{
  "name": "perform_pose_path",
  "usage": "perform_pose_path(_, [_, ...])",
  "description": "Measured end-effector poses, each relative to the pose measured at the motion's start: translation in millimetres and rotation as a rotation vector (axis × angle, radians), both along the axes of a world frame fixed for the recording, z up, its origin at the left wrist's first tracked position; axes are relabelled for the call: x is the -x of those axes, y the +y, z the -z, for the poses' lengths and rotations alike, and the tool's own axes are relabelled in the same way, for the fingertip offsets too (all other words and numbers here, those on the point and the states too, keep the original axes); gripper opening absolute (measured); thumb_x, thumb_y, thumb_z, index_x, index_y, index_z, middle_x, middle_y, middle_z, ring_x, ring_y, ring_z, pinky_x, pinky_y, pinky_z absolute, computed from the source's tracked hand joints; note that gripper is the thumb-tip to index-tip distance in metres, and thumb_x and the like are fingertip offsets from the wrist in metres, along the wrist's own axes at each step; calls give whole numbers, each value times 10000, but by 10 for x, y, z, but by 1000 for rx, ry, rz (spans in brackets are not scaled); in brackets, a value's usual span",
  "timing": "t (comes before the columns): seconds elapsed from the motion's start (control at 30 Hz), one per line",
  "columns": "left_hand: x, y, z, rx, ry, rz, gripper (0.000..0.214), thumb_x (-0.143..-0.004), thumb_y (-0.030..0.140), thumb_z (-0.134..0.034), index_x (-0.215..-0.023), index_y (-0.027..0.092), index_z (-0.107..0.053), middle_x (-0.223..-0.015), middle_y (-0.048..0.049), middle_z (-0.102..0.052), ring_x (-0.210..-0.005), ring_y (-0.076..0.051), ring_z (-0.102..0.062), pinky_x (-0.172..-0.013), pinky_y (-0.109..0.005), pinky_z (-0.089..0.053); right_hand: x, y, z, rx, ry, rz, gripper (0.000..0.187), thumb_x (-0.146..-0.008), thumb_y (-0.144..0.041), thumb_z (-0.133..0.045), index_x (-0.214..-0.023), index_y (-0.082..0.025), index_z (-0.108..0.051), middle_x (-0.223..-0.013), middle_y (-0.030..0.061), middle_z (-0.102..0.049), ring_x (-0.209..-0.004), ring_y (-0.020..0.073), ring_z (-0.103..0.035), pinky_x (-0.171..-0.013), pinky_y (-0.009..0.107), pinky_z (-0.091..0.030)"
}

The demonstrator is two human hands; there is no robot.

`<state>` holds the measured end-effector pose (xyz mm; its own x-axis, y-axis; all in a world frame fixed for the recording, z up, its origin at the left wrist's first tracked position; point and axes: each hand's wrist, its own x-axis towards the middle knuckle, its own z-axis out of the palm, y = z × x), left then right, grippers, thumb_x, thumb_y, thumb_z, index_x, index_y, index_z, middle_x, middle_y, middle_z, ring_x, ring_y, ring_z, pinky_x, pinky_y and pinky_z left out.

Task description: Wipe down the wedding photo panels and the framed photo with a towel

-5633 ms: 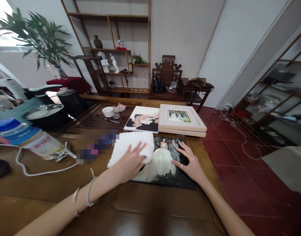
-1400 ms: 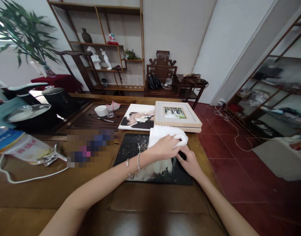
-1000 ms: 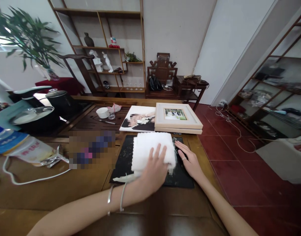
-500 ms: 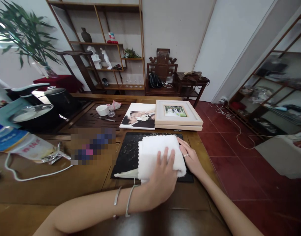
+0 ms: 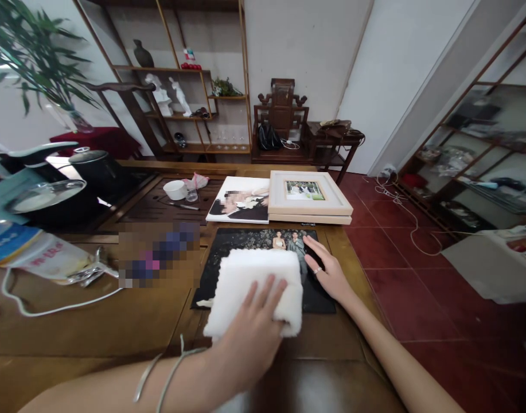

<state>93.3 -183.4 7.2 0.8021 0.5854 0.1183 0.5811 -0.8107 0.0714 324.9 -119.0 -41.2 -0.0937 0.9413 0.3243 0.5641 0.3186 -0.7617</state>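
Observation:
A folded, fluffy white cloth (image 5: 245,275) lies over the lower middle of a dark photo print (image 5: 322,287), hiding much of it. My left hand (image 5: 254,327) presses on the cloth with its fingers along the top. The thumb is mostly hidden at the cloth's curled right corner. On the print's right edge rests my right hand (image 5: 329,275), open, its fingers stretched beside a pictured couple. This hand wears a ring, and bracelets circle my left wrist.
Behind the print are a white-edged photo panel (image 5: 241,201) and stacked pale wooden frames (image 5: 310,213). A white cup (image 5: 175,190) stands on the tea tray (image 5: 137,212). Dark pots, a blue-and-white bag (image 5: 43,252) and a white cable (image 5: 65,310) occupy the left.
My left hand has drawn the cloth left and nearer to me, uncovering the pictured couple. My right hand stays at the print's right edge. The view has shifted slightly.

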Motion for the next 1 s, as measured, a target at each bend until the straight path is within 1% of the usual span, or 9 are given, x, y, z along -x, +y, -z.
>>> perform_pose_path(0.13, [205, 470, 0, 6, -33, -147, 241, -877, 201, -454, -943, 171, -684, -1447, -112, -358, -1356, -319, -251, -1047, -533, -309, -7, 11, 8, -47, -70, -12, 400, -864, -337, -523, -1252, -247, -550, -1364, 64, -488, -1309, 221, -376, -1100, 444, -294])
perform_pose_path(0.2, [317, 686, 21, -15, -42, -167, 275, -899, 211, -409, -943, 145, -672, -1446, -123, -356, -1362, -317, -236, -1053, -556, -290, -9, 17, 8, -54, -75, -13, 380, -859, -327, -527, -1228, -249, -572, -1356, 66, -497, -1304, 224, -383, -1094, 453, -302])
perform_pose_path(0.27, [416, 808, 37, -35, -49, -165, 295, -907, 206, -384, -912, 129, -669, -1454, -130, -338, -1368, -323, -216, -1050, -581, -275, -8, 19, 6, -55, -73, -12, 376, -856, -325, -531, -1223, -255, -577, -1353, 66, -500, -1301, 232, -388, -1089, 468, -305])
perform_pose_path(0.37, [512, 738, 14, -15, -40, -156, 306, -909, 183, -372, -875, 130, -671, -1465, -121, -318, -1372, -320, -204, -1044, -589, -275, -3, 16, 1, -57, -66, -8, 374, -855, -328, -532, -1220, -262, -579, -1351, 65, -502, -1298, 240, -393, -1084, 486, -306])
perform_pose_path(0.47, [545, 431, -59, 23, -8, -129, 292, -892, 156, -409, -815, 154, -690, -1475, -84, -306, -1374, -303, -207, -1063, -556, -268, 1, 13, 3, -55, -61, -6, 374, -856, -327, -532, -1221, -264, -578, -1351, 62, -502, -1298, 237, -393, -1084, 488, -307])
perform_pose_path(0.57, [535, 117, -123, 42, 24, -34, 241, -850, 143, -485, -765, 182, -707, -1485, -42, -290, -1376, -287, -208, -1087, -501, -257, 5, 13, 8, -63, -53, -10, 374, -857, -326, -532, -1225, -278, -573, -1347, 52, -507, -1299, 236, -392, -1084, 493, -307])
perform_pose_path(0.67, [476, -10, -132, 57, 34, 23, 178, -817, 161, -544, -774, 195, -714, -1494, -42, -267, -1374, -302, -207, -1085, -500, -256, 10, 17, 12, -64, -51, -12, 380, -856, -329, -533, -1231, -279, -569, -1345, 52, -509, -1295, 238, -396, -1080, 494, -313])
perform_pose_path(0.8, [293, 144, -99, 59, 13, 23, 190, -840, 189, -523, -847, 187, -713, -1491, -91, -263, -1361, -348, -218, -1052, -567, -261, 7, 23, 12, -62, -65, -11, 381, -856, -324, -534, -1232, -275, -568, -1342, 56, -512, -1295, 236, -395, -1081, 490, -312])
perform_pose_path(1.0, [9, 709, -87, 53, -6, -59, 253, -885, 182, -444, -949, 165, -688, -1458, -99, -339, -1355, -325, -250, -1044, -555, -291, -3, 21, 0, -59, -82, -14, 380, -858, -316, -533, -1229, -244, -571, -1343, 74, -509, -1295, 231, -395, -1085, 484, -309])
